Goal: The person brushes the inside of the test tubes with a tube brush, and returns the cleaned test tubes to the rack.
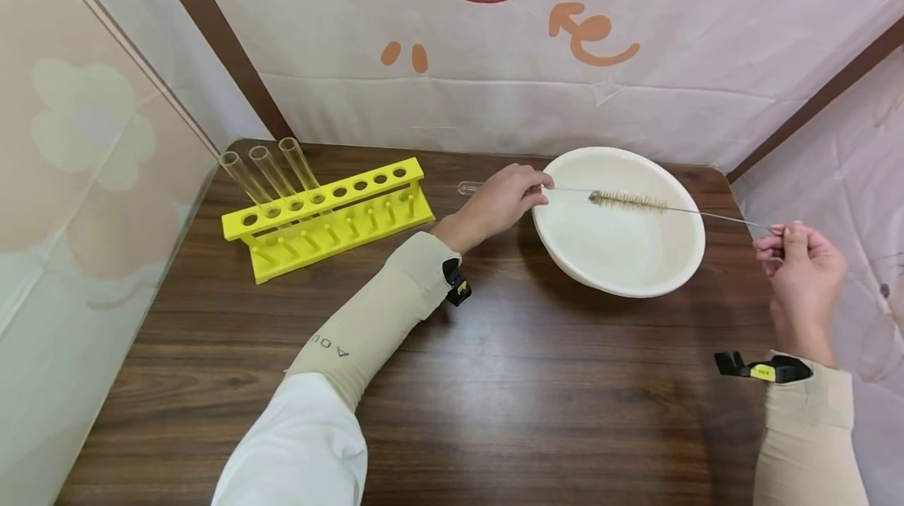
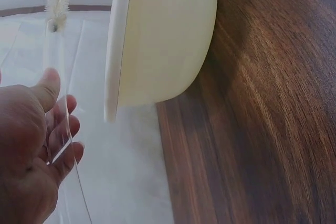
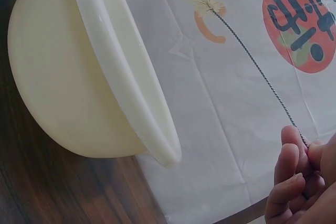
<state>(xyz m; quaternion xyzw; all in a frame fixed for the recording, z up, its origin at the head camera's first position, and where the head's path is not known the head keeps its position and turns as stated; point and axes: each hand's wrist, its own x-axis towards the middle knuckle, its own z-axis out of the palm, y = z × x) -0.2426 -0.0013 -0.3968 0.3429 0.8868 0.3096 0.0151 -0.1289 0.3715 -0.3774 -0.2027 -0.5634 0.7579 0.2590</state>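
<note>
My left hand (image 1: 501,200) pinches a clear glass test tube (image 1: 469,188) between thumb and fingers, over the left rim of a white basin (image 1: 607,255). The tube lies nearly level, its rounded end to the left. A test tube brush (image 1: 628,201) with pale bristles is in line with it above the basin. In the left wrist view, the bristles (image 2: 58,3) are at the tube's mouth, mostly outside it. Beyond the basin's right side, my right hand (image 1: 805,263) pinches the end of the brush's twisted wire handle (image 3: 257,69).
On the left of the dark wooden table (image 1: 494,396) stands a yellow test tube rack (image 1: 332,243). Three clear test tubes (image 1: 243,176) lean in its left holes. Printed cloth (image 1: 339,35) hangs behind the table and at both sides.
</note>
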